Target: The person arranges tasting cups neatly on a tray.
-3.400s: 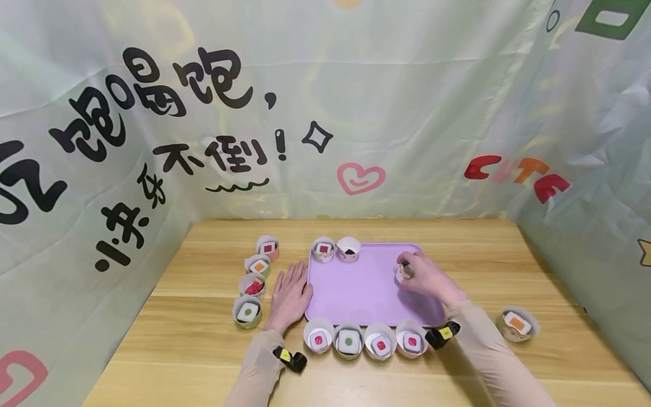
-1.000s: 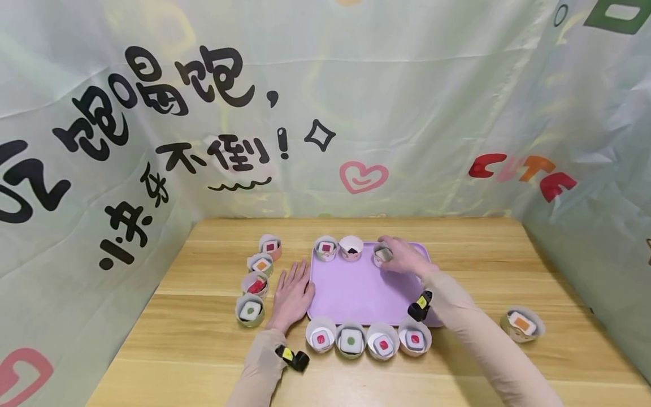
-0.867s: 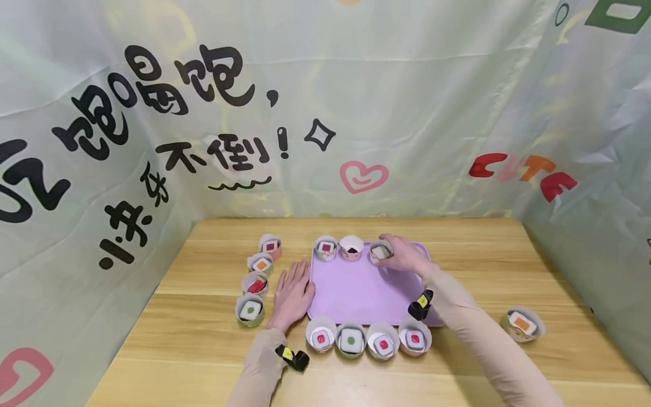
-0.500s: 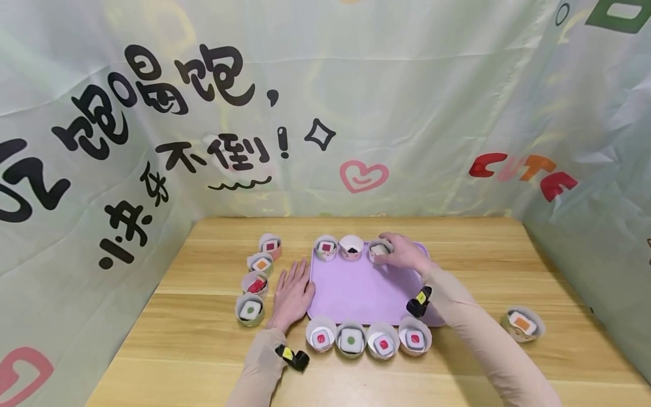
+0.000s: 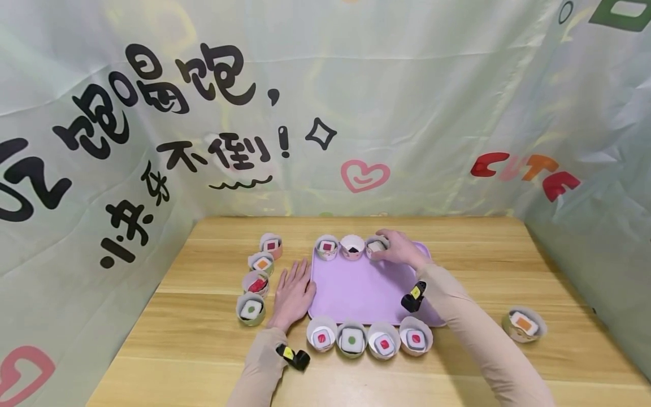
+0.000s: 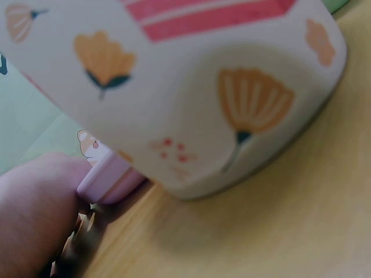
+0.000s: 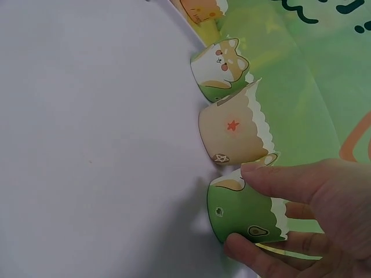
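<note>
Pinching a green avocado-print paper cup (image 7: 240,202) between thumb and curled fingers, the right hand (image 5: 402,249) holds it upright at the far edge of the lilac tray (image 5: 351,288); whether its base touches the tray is unclear. Gripping the outer wall presumably keeps the pale piece inside undisturbed. Just left of this hand stands the star-print beige cup (image 7: 235,130), then a white-and-green dog-print cup (image 7: 220,69), apparently lined up along the rim. The left hand (image 5: 291,295) lies flat beside the tray, fingers straight and holding nothing, perhaps steadying it.

Left of that hand, a column of four filled cups (image 5: 250,323) stands on the wooden table (image 5: 173,333). Nearer the body than the right hand, four more cups (image 5: 351,327) line the tray's near edge, and a lone cup (image 5: 521,337) sits well to its right. The beige cup blocks movement leftward.
</note>
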`<state>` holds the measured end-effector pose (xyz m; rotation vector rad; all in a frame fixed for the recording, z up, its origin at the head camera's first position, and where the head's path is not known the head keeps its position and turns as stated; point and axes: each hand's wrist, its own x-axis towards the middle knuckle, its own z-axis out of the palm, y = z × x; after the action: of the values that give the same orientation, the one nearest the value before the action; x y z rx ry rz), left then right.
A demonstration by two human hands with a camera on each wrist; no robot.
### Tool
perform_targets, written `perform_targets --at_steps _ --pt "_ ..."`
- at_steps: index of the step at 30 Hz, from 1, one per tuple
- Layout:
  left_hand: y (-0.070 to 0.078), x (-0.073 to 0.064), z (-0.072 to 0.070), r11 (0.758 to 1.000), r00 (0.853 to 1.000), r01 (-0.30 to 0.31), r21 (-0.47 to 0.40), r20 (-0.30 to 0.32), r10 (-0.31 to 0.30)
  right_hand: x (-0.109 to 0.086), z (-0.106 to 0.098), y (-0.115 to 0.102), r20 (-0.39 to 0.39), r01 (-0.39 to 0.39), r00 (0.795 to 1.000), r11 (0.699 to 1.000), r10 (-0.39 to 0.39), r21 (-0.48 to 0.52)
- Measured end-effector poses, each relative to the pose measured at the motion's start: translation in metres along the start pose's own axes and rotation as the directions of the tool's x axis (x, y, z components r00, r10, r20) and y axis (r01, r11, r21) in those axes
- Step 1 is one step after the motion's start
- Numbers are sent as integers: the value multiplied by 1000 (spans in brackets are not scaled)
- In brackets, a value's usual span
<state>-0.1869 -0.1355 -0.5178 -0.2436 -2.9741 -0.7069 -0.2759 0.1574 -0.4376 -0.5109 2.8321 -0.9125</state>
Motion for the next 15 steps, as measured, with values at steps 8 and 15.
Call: perform_targets --at_steps 8,15 --pt "0 -1 1 1000 1000 -4 -7 -1 4 -2 2 3 -10 24 1000 1000 -24 -5" --pt "-2 0 1 1000 1000 -3 -4 2 3 -12 0 6 4 -16 1000 995 15 103"
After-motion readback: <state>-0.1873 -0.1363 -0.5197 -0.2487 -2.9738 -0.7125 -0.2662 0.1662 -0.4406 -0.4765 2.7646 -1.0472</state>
